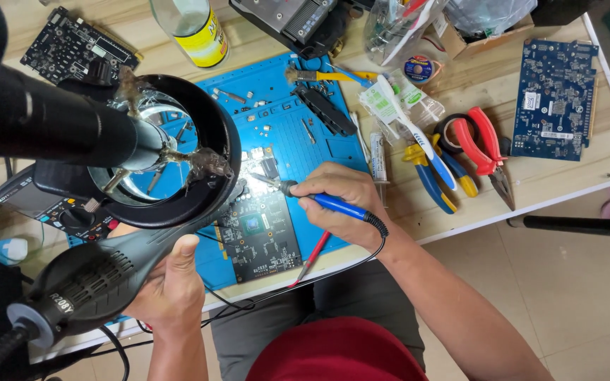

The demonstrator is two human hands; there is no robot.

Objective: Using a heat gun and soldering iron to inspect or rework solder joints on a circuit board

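Note:
My left hand (167,286) grips a dark grey hot air gun (100,279), whose nozzle end runs up behind the round magnifier lamp (157,152). My right hand (337,204) holds a blue-handled soldering iron (333,204) with its metal tip pointing left at the upper edge of a black circuit board (259,229). The board lies on a blue work mat (298,141). A cord runs from the iron's handle back under my wrist.
A blue circuit board (553,99) lies at the far right. Red pliers (485,144), blue-yellow pliers (432,173), a toothbrush (407,123), a syringe (378,162) and a solder spool (418,69) sit right of the mat. A bottle (193,28) stands at the back.

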